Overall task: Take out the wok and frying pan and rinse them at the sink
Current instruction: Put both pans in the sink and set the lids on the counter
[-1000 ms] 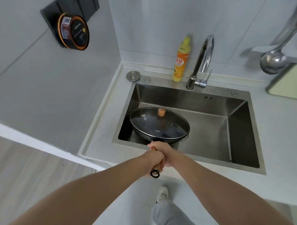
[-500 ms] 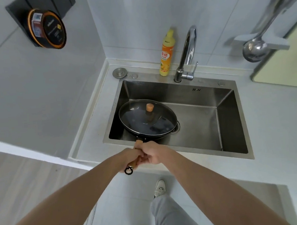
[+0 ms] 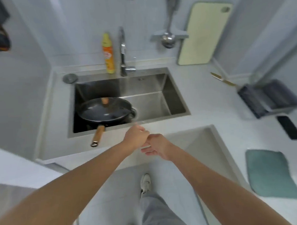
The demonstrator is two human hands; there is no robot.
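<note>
A black wok [image 3: 105, 113] with a glass lid and an orange knob [image 3: 105, 100] sits in the left part of the steel sink [image 3: 161, 101]. Its wooden handle [image 3: 98, 134] sticks out over the sink's front rim. My left hand [image 3: 136, 137] and my right hand [image 3: 155, 145] hover close together in front of the counter edge, right of the handle. Both have loosely curled fingers and hold nothing. No frying pan is in view. The frame is motion-blurred.
A faucet [image 3: 122, 51] and a yellow soap bottle [image 3: 108, 53] stand behind the sink. A cutting board [image 3: 203, 33] leans on the wall beside a hanging ladle [image 3: 168, 40]. A knife [image 3: 222, 80], a dark rack [image 3: 269, 98] and a green mat [image 3: 271, 174] lie to the right.
Both hands let go of the wok handle and drew back to the right. The wok now rests in the sink. The view swung right.
</note>
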